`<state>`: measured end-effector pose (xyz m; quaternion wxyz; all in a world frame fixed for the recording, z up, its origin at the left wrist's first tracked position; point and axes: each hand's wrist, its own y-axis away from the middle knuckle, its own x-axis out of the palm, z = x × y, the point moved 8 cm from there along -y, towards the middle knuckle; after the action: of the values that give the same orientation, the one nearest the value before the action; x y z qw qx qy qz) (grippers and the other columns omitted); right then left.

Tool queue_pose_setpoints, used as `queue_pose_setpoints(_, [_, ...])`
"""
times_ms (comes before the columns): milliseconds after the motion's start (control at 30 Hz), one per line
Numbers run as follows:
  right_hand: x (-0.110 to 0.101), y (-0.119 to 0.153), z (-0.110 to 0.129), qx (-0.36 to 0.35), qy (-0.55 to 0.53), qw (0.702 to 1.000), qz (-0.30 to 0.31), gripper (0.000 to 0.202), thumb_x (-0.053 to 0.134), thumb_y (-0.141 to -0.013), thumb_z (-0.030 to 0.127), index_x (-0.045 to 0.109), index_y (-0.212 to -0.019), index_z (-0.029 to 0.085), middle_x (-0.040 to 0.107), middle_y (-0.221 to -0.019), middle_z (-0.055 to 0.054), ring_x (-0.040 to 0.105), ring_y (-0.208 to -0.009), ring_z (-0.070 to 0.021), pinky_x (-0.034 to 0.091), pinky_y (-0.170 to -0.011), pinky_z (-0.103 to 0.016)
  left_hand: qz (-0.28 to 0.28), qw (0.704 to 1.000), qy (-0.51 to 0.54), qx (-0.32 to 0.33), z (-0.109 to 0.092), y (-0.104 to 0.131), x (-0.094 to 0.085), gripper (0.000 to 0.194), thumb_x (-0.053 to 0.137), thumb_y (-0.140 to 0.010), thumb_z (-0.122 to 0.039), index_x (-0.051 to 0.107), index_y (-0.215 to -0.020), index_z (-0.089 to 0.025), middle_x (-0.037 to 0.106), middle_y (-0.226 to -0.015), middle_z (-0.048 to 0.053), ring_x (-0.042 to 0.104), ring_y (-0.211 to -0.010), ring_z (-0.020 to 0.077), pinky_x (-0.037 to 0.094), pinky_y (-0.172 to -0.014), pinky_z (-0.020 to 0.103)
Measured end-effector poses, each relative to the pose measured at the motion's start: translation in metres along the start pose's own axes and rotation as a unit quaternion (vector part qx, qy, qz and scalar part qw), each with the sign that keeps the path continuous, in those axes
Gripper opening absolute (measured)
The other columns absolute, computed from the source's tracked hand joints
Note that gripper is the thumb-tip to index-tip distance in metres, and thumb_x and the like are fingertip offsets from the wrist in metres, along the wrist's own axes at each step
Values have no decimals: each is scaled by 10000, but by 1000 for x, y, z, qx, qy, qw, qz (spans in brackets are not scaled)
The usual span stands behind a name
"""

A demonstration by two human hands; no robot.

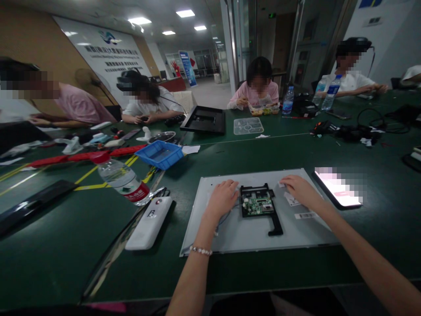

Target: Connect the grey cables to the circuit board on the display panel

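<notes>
A pale flat display panel [237, 239] lies on the table in front of me. On its middle sits a green circuit board [255, 205] in a black plastic bracket [275, 221], whose hooked arm reaches toward me. My left hand [222, 197] rests on the panel just left of the bracket, fingers stretched forward and a little bent. Thin wires [224, 218] run beside that hand. To the right of the bracket, my right hand [300, 189] is over the panel, fingers extended toward the board. White labels [292, 199] lie under and beside it; a small white bit shows at its fingertips.
A lit phone [338, 188] lies right of the panel. On the left are a white power bank [149, 224], a tilted water bottle [126, 180] and a blue tray [161, 153]. A black frame [204, 120] and a clear plastic lid [248, 126] are farther back. Several people sit around the table.
</notes>
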<state>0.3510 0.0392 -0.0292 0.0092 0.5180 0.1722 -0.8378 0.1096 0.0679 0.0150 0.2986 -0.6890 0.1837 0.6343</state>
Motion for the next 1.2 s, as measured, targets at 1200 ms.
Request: queue_pose_setpoints(1200, [-5, 8, -6, 10, -5, 997, -71, 251, 466, -848, 295, 635, -1016, 217, 627, -1045, -80, 567, -979, -230, 454, -849, -392, 10, 981, 180, -66, 94, 27, 4, 379, 496, -685, -104, 613, -1038, -179, 608, -1024, 62, 582, -926, 195, 447, -859, 303])
